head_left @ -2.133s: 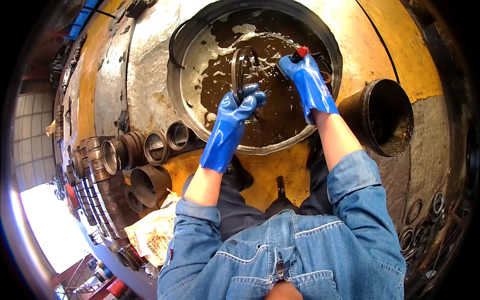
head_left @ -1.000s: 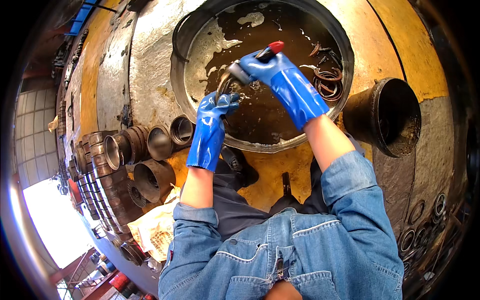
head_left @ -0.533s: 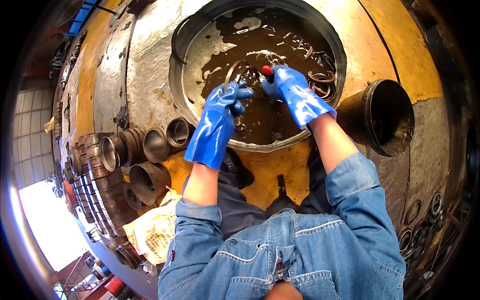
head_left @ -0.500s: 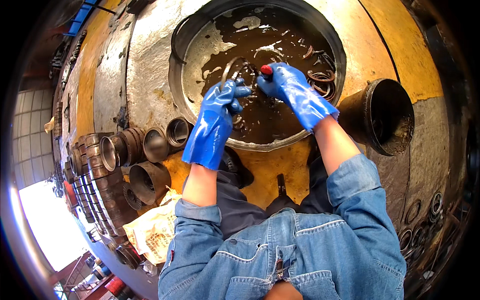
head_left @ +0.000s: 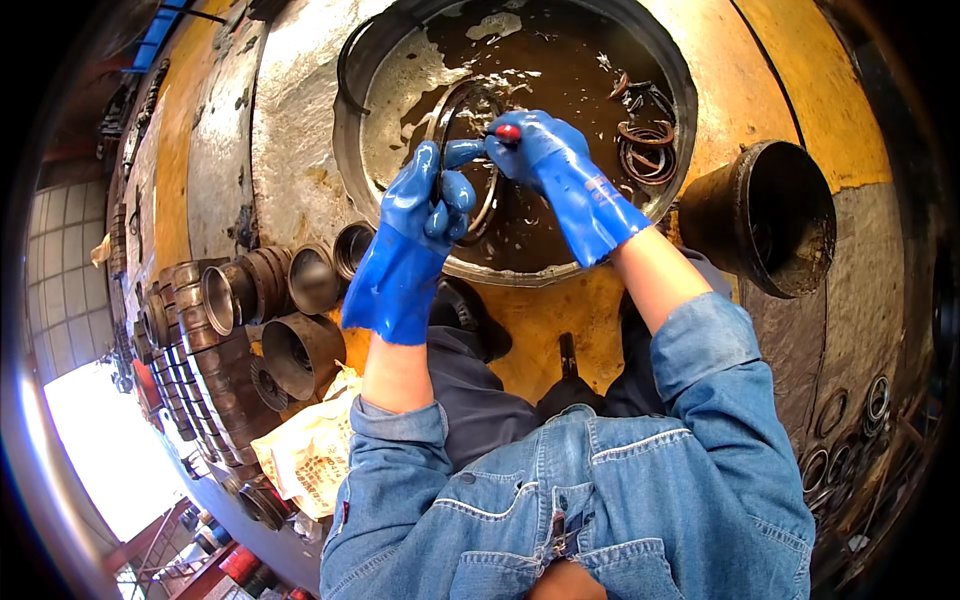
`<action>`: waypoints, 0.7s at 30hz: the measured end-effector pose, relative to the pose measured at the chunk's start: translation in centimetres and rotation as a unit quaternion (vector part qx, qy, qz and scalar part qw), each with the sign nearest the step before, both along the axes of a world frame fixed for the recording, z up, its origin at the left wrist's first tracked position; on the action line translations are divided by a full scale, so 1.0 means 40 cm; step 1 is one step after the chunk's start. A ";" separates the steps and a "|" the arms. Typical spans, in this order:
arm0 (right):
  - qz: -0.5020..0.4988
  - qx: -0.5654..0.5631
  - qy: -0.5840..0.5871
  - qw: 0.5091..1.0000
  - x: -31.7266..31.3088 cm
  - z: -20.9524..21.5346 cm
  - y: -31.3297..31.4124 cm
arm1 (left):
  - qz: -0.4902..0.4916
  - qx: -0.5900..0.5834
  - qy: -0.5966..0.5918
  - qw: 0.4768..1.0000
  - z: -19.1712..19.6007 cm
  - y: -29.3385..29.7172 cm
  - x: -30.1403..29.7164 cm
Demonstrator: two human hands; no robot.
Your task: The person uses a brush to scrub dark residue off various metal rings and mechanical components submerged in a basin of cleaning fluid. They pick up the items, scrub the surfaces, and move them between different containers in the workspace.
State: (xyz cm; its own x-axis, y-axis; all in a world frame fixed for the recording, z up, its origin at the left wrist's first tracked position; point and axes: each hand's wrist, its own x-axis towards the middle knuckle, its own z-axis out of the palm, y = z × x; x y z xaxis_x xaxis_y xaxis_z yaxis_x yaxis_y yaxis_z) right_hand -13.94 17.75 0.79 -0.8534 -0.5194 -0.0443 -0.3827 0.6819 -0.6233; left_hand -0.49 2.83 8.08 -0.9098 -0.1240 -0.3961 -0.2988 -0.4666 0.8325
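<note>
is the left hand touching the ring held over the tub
Touching: the head view shows the left hand closed on the ring, which passes between its gloved fingers.

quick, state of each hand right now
Left hand: closed, holding a ring upright over the tub.
Right hand: closed, holding a red-ended tool, the rest of it mostly hidden.
</note>
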 end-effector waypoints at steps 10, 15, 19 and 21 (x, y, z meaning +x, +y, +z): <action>0.026 -0.241 -0.511 0.825 0.048 0.061 0.039 | 0.047 -0.088 0.026 0.995 -0.023 -0.025 0.002; 0.016 -0.221 -0.486 0.845 0.049 0.150 0.071 | 0.052 -0.101 0.031 0.993 -0.007 -0.006 -0.005; 0.070 -0.107 -0.382 0.915 0.050 0.123 0.070 | 0.055 -0.097 0.038 0.993 -0.007 0.003 -0.004; 0.030 0.000 -0.277 0.961 0.046 0.107 0.040 | 0.057 -0.077 0.034 0.995 -0.007 0.003 0.000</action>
State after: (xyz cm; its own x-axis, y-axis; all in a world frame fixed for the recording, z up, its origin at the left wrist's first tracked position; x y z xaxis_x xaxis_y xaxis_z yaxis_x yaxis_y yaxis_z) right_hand -12.10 19.35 5.07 -0.6682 -0.5665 -0.4823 -0.0312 0.6690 -0.7426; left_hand -0.47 2.96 7.80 -0.9102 -0.2827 -0.3027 -0.1920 -0.3598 0.9131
